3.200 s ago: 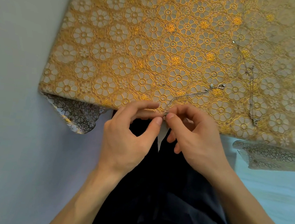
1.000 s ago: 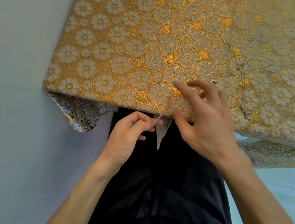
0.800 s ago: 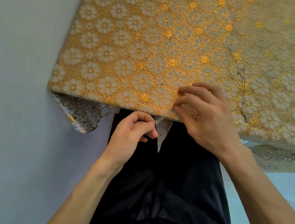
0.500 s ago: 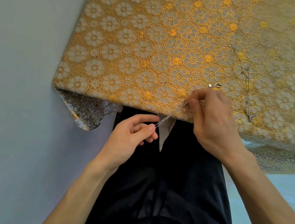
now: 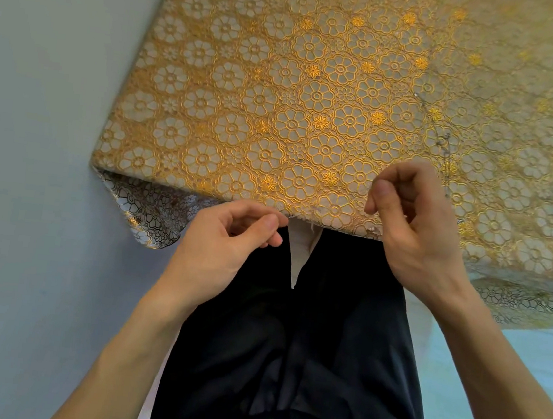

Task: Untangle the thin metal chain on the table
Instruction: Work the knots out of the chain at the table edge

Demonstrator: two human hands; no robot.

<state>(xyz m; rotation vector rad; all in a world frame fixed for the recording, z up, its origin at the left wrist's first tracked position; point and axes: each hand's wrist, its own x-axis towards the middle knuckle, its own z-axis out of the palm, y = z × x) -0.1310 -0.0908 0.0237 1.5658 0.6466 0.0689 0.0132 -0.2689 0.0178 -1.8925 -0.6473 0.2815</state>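
Though faint, the thin metal chain (image 5: 445,140) lies on the counter (image 5: 246,102) beyond the curled right hand (image 5: 417,232). Left hand (image 5: 222,248) pinches; grips unclear.

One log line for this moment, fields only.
left hand: pinched at tablecloth edge | right hand: curled over tablecloth | chain: part on tablecloth beyond right hand | hold: unclear

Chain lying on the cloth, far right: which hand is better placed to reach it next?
Right, probably. The right hand is over the cloth, close beside the chain; the left hand is at the cloth's near edge, farther off, and would have to cross the right.
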